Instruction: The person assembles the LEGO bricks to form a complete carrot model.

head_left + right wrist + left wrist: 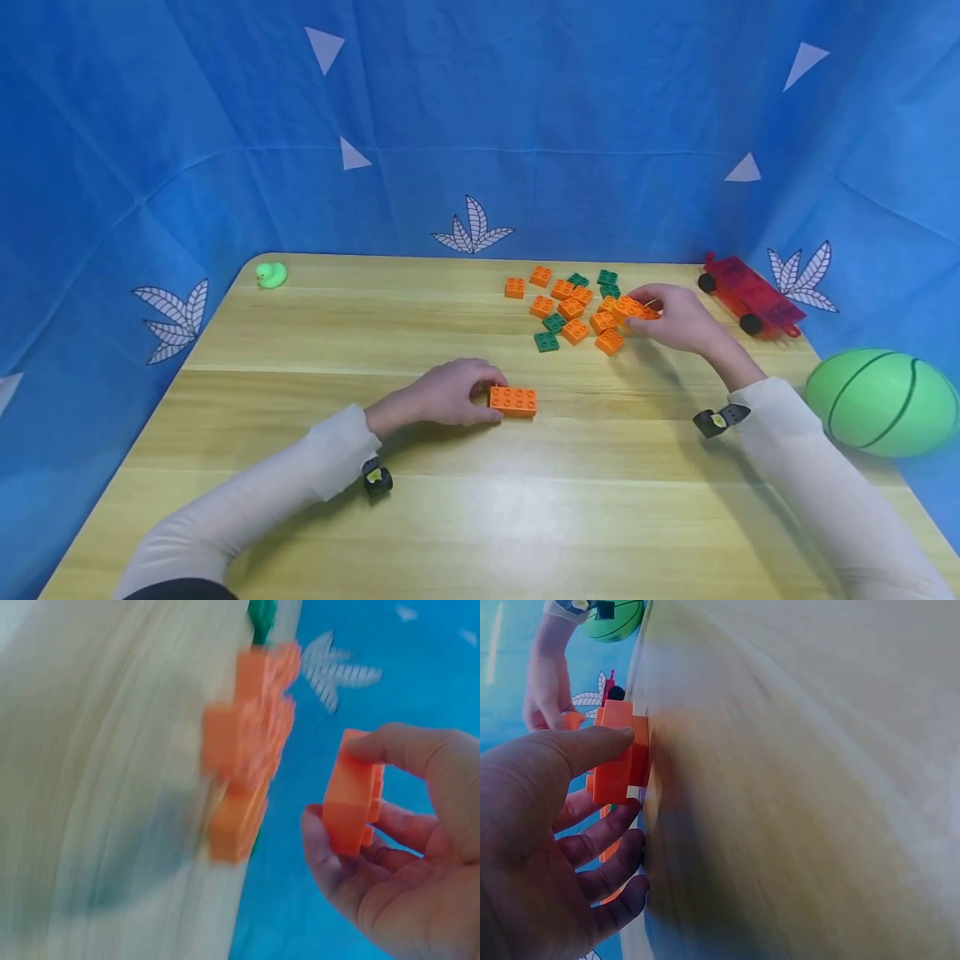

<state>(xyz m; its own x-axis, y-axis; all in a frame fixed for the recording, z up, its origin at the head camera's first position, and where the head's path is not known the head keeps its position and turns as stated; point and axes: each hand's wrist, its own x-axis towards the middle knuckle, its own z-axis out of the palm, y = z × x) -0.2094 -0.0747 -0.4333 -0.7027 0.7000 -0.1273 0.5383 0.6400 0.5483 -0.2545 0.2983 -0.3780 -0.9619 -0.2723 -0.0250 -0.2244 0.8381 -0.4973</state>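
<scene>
My left hand pinches a long orange toy brick at its left end, low over the middle of the table. In the left wrist view, the thumb lies along this brick, and a shorter orange block shows beneath it, toward the tabletop. My right hand grips another orange brick between thumb and fingers, at the right side of a loose brick pile. In the right wrist view that brick is held up apart from the pile's orange bricks.
Several small orange bricks and green bricks lie scattered at the back of the wooden table. A red wheeled toy and a green ball are at the right. A green duck sits back left. Blue cloth surrounds the table.
</scene>
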